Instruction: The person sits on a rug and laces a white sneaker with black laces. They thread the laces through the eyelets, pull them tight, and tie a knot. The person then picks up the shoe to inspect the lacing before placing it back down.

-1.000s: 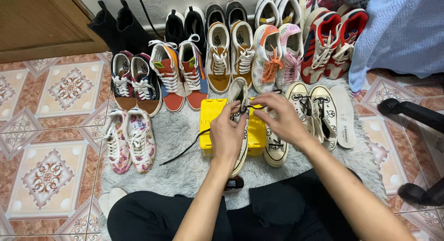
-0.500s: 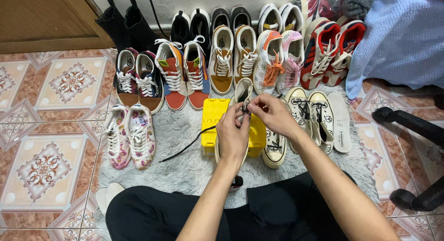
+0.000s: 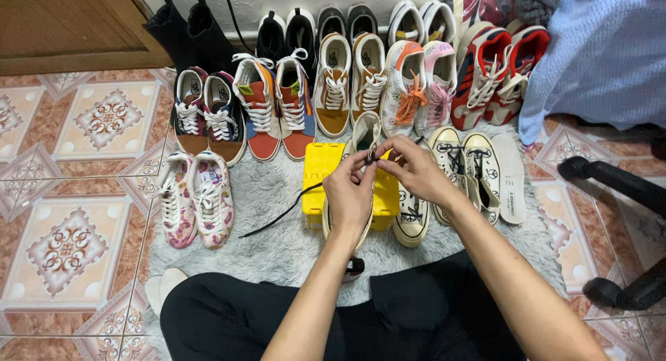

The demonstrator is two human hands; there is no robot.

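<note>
Both hands pinch a black lace (image 3: 281, 215) at the cream sneaker (image 3: 361, 142): left hand (image 3: 349, 194) steadying, right hand (image 3: 416, 168) feeding the tip; lacing looks midway; next eyelet wants careful aim; shoe lies over the yellow box (image 3: 318, 177) on the grey rug (image 3: 270, 243).

Bright, even light from above. Soft shadows seen under shoes. Picture sharp; edges bent a little. No glare.

Shaggy grey rug (image 3: 277, 229) – glossy tiles (image 3: 69, 167) – smooth yellow plastic box (image 3: 318, 174).
</note>
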